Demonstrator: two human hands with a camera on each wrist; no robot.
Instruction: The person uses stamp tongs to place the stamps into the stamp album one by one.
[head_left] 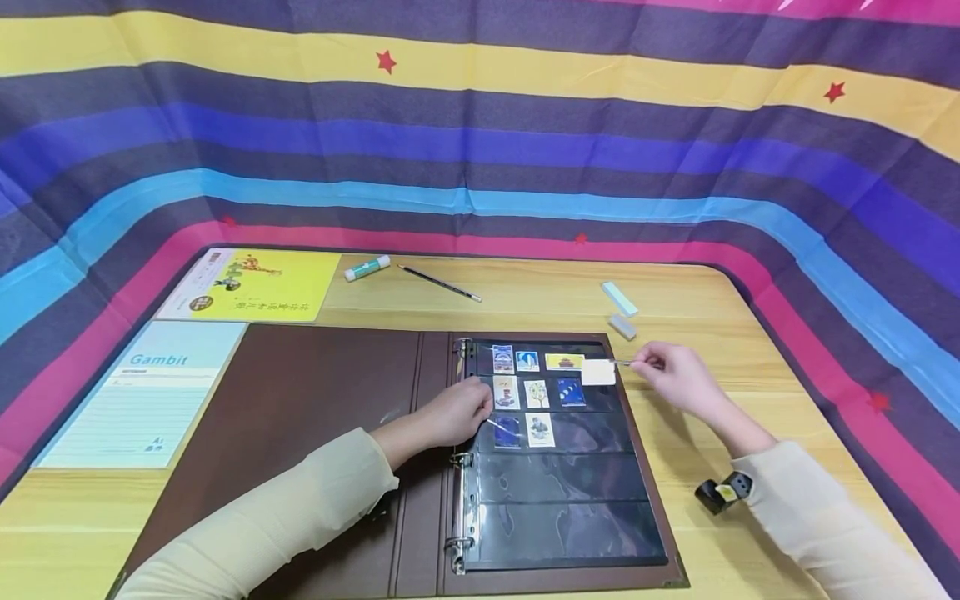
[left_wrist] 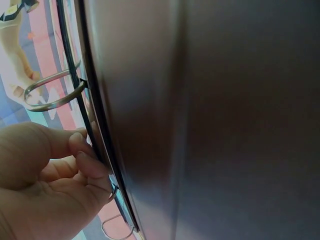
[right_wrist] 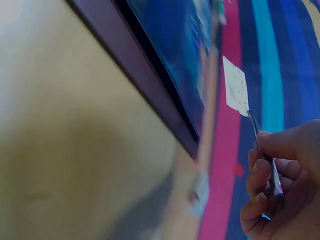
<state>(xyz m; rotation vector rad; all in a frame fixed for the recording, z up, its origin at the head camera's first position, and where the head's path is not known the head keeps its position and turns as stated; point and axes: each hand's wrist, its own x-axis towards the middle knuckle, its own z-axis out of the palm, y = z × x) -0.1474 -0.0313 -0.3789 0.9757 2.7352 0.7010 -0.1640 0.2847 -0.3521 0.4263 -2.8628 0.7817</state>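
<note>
My right hand [head_left: 678, 379] grips tweezers [right_wrist: 272, 172] between thumb and curled fingers. Their tips pinch a small whitish stamp [right_wrist: 236, 86] by one corner. In the head view, that stamp overlaps the right end of the top row on the black album page [head_left: 562, 533], beside a yellow stamp [head_left: 564, 361]. My left hand [head_left: 457, 412] is at the page's left side by the rings, fingers curled, thumb and fingertips together at the page in the left wrist view. A thin pale line [head_left: 502, 428] runs from it across a blue stamp; I cannot tell whether the fingers pinch anything.
The brown binder [head_left: 330, 400] lies spread on the wooden table, metal rings [head_left: 460, 543] along its spine. A Gambit notebook [head_left: 142, 400] and a yellow booklet [head_left: 292, 287] lie left. Behind are a glue stick [head_left: 367, 267], pencil [head_left: 438, 282], grey eraser [head_left: 622, 326] and pale-blue block [head_left: 618, 298].
</note>
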